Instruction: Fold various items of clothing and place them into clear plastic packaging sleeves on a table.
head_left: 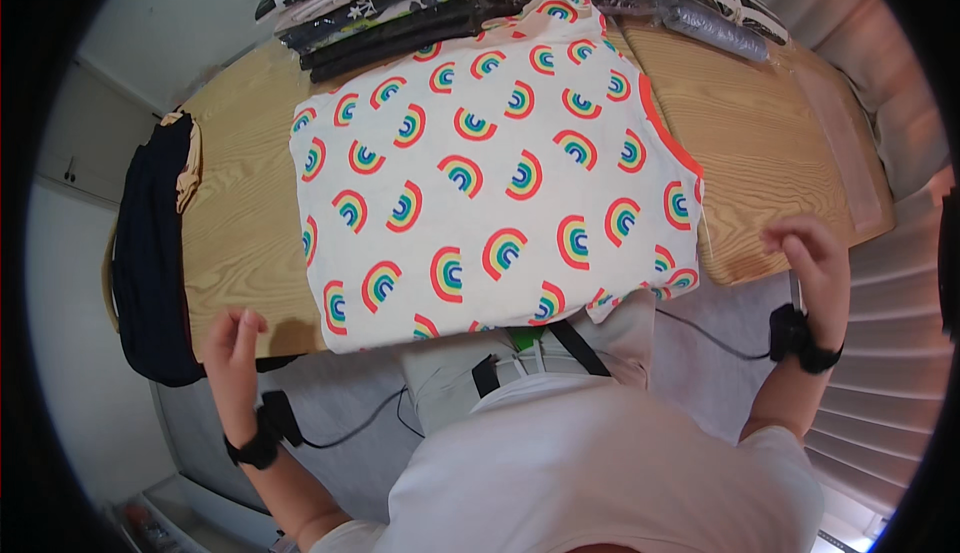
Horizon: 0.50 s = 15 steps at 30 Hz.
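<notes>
The left hand (238, 338) hangs by the table's near edge, its fingers loosely curled and half open, with nothing visible in its hold; the right hand (812, 253), out past the garment's other side, is bent in much the same way and seems to grip nothing either, though I cannot see fully inside its curl. Between them, well apart from both, the white rainbow-print garment (465, 188) lies spread across the wooden table (245, 203), its red trim to the right; the near hem looks to reach the table's edge, with one corner drooping toward the lap, so its own weight could drag the cloth down if nobody pins it; the black cable (715, 338) from the right wrist device (790, 333) runs close to that corner and might catch it on a quick reach; the left cable (360, 433) trails lower, a lesser worry to my eye; farther out, the garment's far end comes right up against the plastic-wrapped packages (390, 13), whose slick bags could slide if the cloth were tugged; the dark clothes (150, 253) at the left rim look likely to slip off if an elbow brushed them.
</notes>
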Each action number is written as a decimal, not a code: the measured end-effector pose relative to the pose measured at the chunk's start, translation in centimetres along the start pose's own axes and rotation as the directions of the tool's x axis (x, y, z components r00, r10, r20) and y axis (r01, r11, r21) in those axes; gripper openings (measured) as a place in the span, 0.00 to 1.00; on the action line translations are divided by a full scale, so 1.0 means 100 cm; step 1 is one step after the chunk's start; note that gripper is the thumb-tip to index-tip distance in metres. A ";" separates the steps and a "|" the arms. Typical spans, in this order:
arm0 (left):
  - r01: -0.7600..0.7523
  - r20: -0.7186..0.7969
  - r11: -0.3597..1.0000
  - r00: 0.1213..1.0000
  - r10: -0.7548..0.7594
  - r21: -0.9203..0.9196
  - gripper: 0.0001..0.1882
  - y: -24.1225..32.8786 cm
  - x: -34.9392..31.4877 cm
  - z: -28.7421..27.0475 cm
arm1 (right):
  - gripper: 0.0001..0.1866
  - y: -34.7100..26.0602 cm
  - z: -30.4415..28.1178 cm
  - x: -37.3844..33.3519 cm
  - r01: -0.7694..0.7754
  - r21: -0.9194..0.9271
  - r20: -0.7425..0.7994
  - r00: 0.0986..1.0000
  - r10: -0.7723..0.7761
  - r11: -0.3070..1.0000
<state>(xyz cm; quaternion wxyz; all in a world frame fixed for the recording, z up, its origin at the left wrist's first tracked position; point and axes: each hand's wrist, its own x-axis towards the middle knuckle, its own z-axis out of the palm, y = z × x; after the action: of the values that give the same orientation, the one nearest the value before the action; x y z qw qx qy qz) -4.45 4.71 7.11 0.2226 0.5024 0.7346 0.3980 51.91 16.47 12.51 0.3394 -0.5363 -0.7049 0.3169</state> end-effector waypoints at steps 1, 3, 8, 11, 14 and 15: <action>0.058 0.013 0.998 0.998 -0.058 -0.025 0.10 -0.008 -0.014 0.004 | 0.09 0.004 -0.007 -0.018 -0.007 -0.008 -0.003 1.000 0.007 1.000; 0.162 0.028 0.982 0.987 -0.160 -0.092 0.12 -0.015 -0.044 0.018 | 0.10 0.024 -0.005 -0.039 -0.132 0.097 -0.007 0.991 0.133 0.987; 0.249 -0.087 0.958 0.961 -0.262 -0.140 0.16 -0.048 -0.071 0.054 | 0.13 0.067 0.046 -0.057 -0.425 -0.024 0.151 0.893 0.424 0.905; 0.345 0.077 0.908 0.938 -0.337 -0.236 0.17 -0.049 -0.074 0.078 | 0.19 0.087 0.082 -0.067 -0.408 0.079 0.163 0.905 0.392 0.910; 0.332 0.169 0.748 0.943 -0.288 -0.574 0.22 -0.060 -0.080 0.100 | 0.28 0.085 0.110 -0.064 -0.285 0.467 0.169 0.958 0.232 0.837; 0.359 0.219 0.607 0.930 -0.295 -0.709 0.23 -0.061 -0.080 0.105 | 0.28 0.091 0.118 -0.062 -0.239 0.624 0.120 0.970 0.211 0.744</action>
<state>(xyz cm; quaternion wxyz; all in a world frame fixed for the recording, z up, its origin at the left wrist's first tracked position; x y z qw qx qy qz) 2.92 0.13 -4.58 0.5041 0.2417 0.5799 0.5926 48.39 11.50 -2.39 0.4446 -0.4646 -0.4940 0.5852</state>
